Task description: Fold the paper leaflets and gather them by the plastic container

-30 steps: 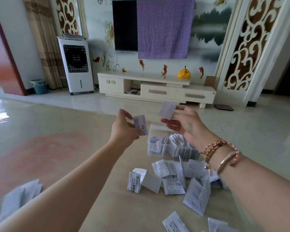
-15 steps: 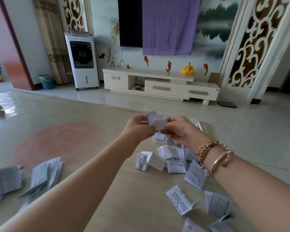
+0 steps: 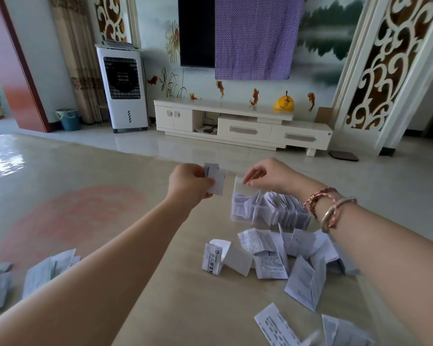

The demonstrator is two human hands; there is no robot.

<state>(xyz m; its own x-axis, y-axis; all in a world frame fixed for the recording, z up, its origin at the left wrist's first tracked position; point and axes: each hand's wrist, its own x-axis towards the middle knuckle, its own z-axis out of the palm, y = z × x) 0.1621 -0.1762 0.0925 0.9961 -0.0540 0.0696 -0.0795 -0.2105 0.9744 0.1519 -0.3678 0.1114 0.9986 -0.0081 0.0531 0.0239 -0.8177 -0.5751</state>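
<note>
My left hand (image 3: 189,187) pinches two small folded leaflets (image 3: 216,179) held upright above the table. To their right stands a clear plastic container (image 3: 238,213) packed with several folded leaflets (image 3: 280,209). My right hand (image 3: 270,174), with bracelets on its wrist, hovers over the container, fingers curled down and fingertips at its upper left rim. Whether they pinch the rim or a leaflet is not visible. Loose, partly folded leaflets (image 3: 268,255) lie in a heap just in front of the container.
The beige table (image 3: 175,295) carries more leaflets at its near right edge (image 3: 275,325) and a stack of flat ones at the far left (image 3: 48,270). Beyond the table are a tiled floor, a white TV cabinet (image 3: 245,126) and an air cooler (image 3: 123,88).
One second ago each hand held one leaflet; they met, and now the left hand holds both. The right hand has moved right and down to the container's rim.
</note>
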